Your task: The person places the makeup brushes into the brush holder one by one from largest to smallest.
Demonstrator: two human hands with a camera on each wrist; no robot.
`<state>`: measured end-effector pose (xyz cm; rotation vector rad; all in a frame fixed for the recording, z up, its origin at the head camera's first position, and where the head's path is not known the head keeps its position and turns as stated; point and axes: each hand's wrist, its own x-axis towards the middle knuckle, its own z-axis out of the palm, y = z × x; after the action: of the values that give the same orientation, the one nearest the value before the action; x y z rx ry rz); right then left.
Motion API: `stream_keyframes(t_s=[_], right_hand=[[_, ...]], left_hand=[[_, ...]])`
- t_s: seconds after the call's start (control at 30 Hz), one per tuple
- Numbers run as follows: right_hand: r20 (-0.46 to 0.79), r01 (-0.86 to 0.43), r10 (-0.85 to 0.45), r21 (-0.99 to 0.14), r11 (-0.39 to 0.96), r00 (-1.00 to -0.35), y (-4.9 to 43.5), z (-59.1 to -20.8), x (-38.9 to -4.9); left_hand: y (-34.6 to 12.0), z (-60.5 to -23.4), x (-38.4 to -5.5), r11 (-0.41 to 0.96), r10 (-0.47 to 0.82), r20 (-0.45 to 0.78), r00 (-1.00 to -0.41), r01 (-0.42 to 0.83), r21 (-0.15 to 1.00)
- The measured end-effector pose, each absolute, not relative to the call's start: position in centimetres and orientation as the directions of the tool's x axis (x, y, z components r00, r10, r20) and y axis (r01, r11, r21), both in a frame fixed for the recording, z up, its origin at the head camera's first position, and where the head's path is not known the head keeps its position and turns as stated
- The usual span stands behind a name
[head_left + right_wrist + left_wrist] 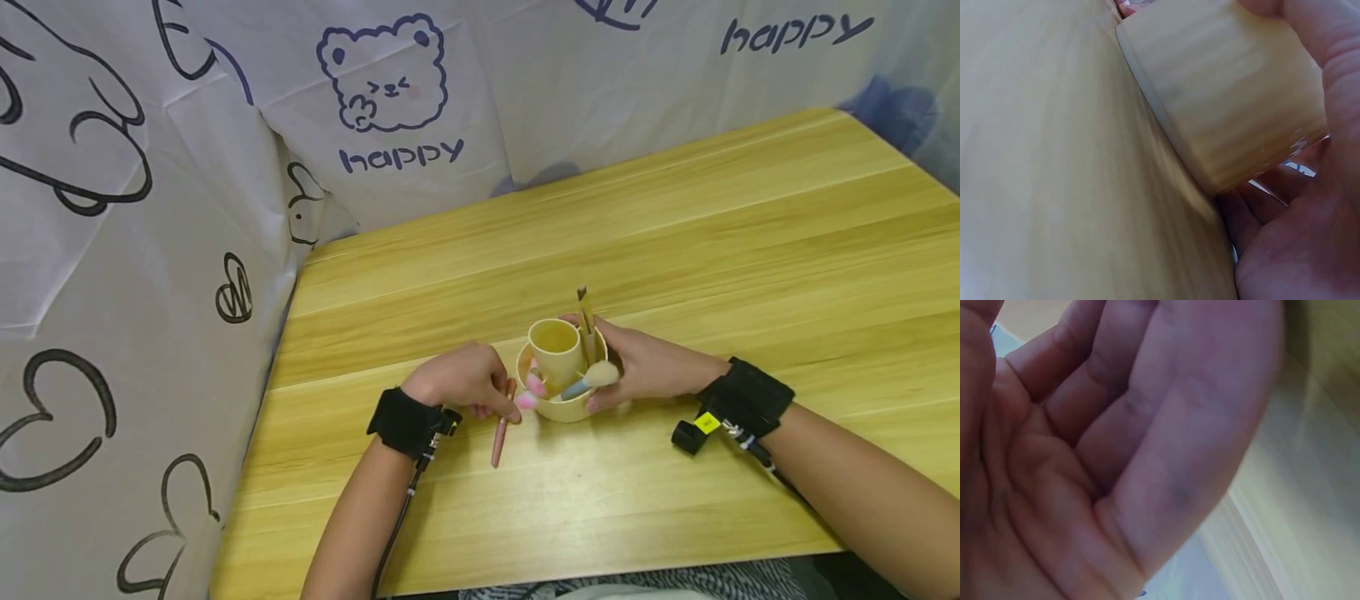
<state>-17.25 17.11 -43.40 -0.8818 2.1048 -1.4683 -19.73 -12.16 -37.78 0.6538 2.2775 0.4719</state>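
Note:
A round cream brush holder (566,411) with a taller cup (553,337) in its middle stands on the table. In it are a makeup brush (598,375) with pale fluffy bristles, pink-tipped pieces (534,383) and slim upright brushes (586,312). My right hand (637,362) grips the holder's right side, thumb in front and fingers behind; the right wrist view shows the holder's wall (1222,94) between them. Left of the holder, my left hand (468,379) pinches a slim pink pen-like stick (498,442). In the left wrist view its fingers (1172,444) are curled and the stick is hidden.
The wood-grain table (675,233) extends behind and to both sides of the holder. White cloth with drawings (487,100) hangs along its back and left edges. Black wrist straps with cameras and cables are on both arms. The table's near edge lies by the person's lap.

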Motion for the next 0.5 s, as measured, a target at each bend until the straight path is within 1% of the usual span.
stream_keyframes(t_s=[0.3,0.5], right_hand=[[-0.021,-0.250,-0.679,-0.920,0.300,-0.734,17.34,-43.32,-17.09],[-0.008,-0.249,-0.679,-0.927,0.280,-0.734,17.38,-43.27,-17.01]], left_hand=[[-12.15,-37.56,-19.68,0.805,0.570,-0.544,-0.616,0.284,0.521],[-12.15,-37.56,-19.64,0.804,0.572,-0.540,-0.617,0.293,0.518]])
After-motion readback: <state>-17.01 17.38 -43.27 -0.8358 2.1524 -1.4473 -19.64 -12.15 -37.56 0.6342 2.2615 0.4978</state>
